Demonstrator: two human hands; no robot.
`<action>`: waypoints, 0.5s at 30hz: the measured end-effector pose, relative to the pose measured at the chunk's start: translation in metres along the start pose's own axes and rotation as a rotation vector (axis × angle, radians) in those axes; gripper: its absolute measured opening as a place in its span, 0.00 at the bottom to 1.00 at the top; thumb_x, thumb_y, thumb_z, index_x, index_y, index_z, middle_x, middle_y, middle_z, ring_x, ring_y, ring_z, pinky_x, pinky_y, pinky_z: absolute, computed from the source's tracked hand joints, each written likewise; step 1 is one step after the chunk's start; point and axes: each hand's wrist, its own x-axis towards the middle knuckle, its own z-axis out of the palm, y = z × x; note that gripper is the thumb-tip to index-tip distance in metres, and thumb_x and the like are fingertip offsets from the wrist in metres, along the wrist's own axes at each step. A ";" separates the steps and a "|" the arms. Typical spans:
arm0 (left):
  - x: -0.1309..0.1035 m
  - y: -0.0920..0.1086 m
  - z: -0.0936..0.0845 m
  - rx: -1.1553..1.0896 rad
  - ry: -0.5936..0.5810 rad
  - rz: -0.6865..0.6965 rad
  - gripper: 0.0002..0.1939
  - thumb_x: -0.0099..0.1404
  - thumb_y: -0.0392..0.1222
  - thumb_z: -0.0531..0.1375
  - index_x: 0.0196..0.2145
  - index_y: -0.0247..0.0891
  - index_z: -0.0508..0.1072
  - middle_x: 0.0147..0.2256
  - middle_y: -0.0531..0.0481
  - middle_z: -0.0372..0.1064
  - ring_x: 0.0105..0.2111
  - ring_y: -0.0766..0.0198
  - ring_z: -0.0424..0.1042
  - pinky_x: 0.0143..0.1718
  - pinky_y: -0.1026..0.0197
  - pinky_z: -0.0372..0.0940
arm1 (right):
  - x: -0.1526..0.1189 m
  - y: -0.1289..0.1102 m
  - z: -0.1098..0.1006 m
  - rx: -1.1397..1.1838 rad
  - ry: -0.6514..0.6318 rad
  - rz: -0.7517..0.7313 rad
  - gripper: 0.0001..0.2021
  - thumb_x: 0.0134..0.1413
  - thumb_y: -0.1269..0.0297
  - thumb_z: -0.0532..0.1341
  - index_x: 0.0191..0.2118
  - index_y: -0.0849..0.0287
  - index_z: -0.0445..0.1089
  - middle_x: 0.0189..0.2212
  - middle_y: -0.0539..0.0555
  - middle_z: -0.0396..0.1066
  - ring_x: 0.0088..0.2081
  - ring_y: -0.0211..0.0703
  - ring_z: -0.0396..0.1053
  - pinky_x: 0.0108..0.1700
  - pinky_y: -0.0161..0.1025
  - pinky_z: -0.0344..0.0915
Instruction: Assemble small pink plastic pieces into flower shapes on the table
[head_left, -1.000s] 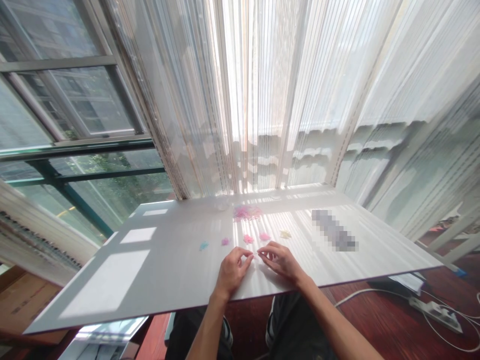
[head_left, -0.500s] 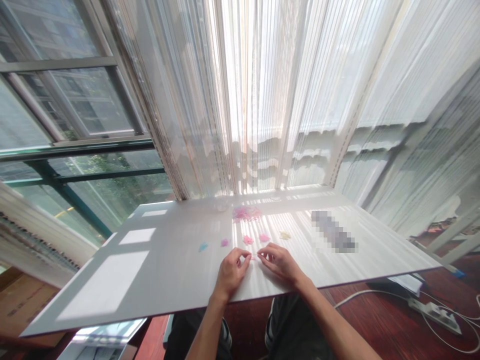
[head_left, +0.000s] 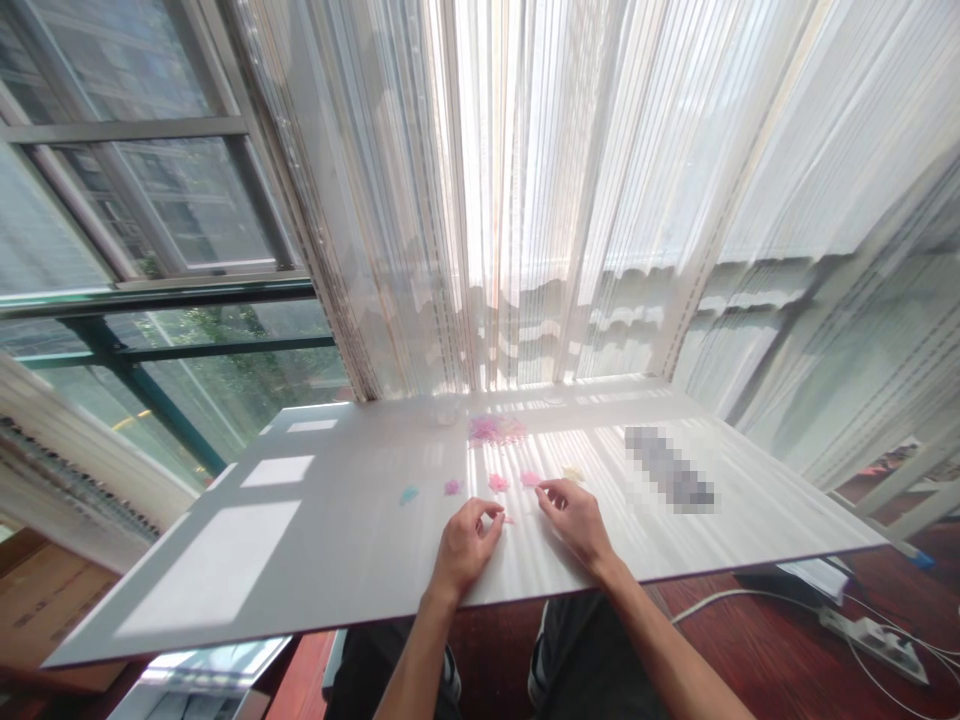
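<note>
My left hand (head_left: pixel 466 540) rests low over the white table with thumb and forefinger pinched together. A small pink piece (head_left: pixel 508 519) sticks out from those fingertips; its exact kind is too small to make out. My right hand (head_left: pixel 576 520) is curled, its fingertips close together at the edge of a small pink-magenta pile (head_left: pixel 530 479). Whether anything lies between them is hidden. To the left of that pile are a coral-pink pile (head_left: pixel 498 483), a purple pile (head_left: pixel 452 487) and a light-blue pile (head_left: pixel 408 495). Behind my right hand lies a pale-yellow pile (head_left: pixel 573 473).
A larger mixed pink and purple heap (head_left: pixel 496 430) lies farther back on the white table (head_left: pixel 337 540). Beside it stands a clear container (head_left: pixel 445 410). A blurred-out dark object (head_left: pixel 669 470) is at the right. A power strip (head_left: pixel 874 640) with cables lies on the floor.
My right hand has moved away from my left fingertips, rightward and slightly forward to the pink-magenta pile. My left hand has stayed nearly in place, and the pink piece beside it shows more.
</note>
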 end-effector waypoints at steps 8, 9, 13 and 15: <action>0.000 0.000 0.001 0.008 0.001 -0.004 0.10 0.68 0.44 0.57 0.39 0.39 0.77 0.35 0.49 0.76 0.26 0.65 0.68 0.34 0.62 0.66 | 0.005 0.006 -0.004 -0.025 0.064 0.140 0.17 0.58 0.50 0.59 0.33 0.58 0.78 0.24 0.54 0.74 0.24 0.45 0.70 0.32 0.42 0.68; 0.000 0.000 0.001 0.009 0.002 -0.006 0.10 0.67 0.44 0.57 0.39 0.39 0.77 0.35 0.49 0.76 0.26 0.65 0.68 0.34 0.62 0.66 | 0.005 0.007 -0.004 -0.022 0.064 0.142 0.17 0.58 0.50 0.59 0.33 0.58 0.78 0.24 0.54 0.74 0.24 0.45 0.70 0.32 0.42 0.68; 0.000 0.000 0.001 0.005 0.003 -0.012 0.10 0.67 0.44 0.57 0.38 0.39 0.77 0.35 0.49 0.76 0.26 0.65 0.69 0.34 0.62 0.66 | 0.003 0.008 -0.003 0.007 0.068 0.144 0.16 0.58 0.51 0.59 0.34 0.57 0.78 0.25 0.54 0.75 0.26 0.45 0.71 0.33 0.41 0.68; 0.000 0.000 0.001 0.006 0.001 -0.015 0.10 0.67 0.44 0.57 0.38 0.39 0.77 0.35 0.49 0.77 0.27 0.65 0.69 0.34 0.62 0.66 | 0.003 0.009 -0.003 0.010 0.063 0.154 0.16 0.58 0.52 0.60 0.34 0.58 0.78 0.25 0.54 0.75 0.26 0.45 0.71 0.34 0.41 0.68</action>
